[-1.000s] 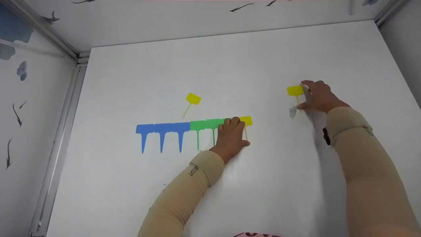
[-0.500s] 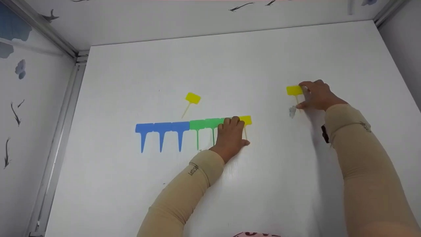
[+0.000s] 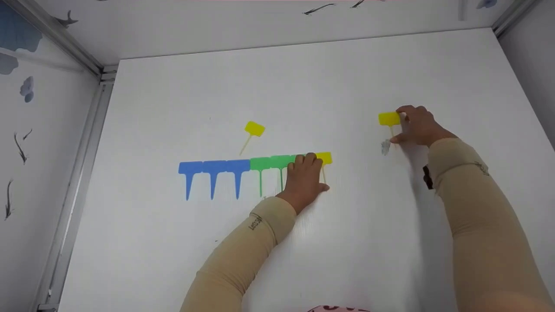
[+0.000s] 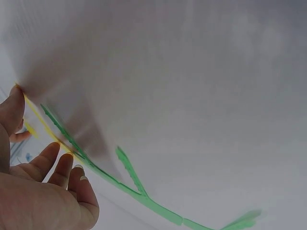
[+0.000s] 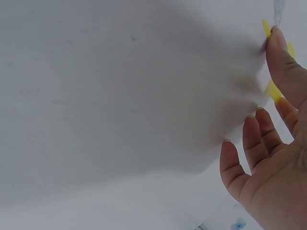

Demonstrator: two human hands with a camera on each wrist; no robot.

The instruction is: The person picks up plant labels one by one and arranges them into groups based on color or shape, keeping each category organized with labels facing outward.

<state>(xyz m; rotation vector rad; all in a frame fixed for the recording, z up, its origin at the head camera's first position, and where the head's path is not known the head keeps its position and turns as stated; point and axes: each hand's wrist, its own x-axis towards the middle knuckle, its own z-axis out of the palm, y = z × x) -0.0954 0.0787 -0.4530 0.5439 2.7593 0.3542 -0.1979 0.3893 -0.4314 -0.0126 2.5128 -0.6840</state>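
T-shaped plant labels lie edge to edge in a row in the head view: blue labels (image 3: 214, 167), then green labels (image 3: 260, 164), with a yellow label (image 3: 324, 157) at the right end. My left hand (image 3: 301, 184) rests over this right end, partly covering green and yellow pieces. Its fingertips press the yellow head; in the left wrist view its thumb (image 4: 13, 108) touches the stem's tip. Farther right, my right hand (image 3: 420, 125) holds another yellow label (image 3: 389, 118) lengthwise, index finger at the head and thumb at the stem. Its other fingers (image 5: 235, 167) are loosely bent.
A loose yellow label (image 3: 255, 128) lies tilted above the row. Beside my right thumb is a greyish patch (image 3: 385, 147) on the white board (image 3: 173, 104). Metal-framed panels with printed patterns (image 3: 27, 89) border the board at the left and back.
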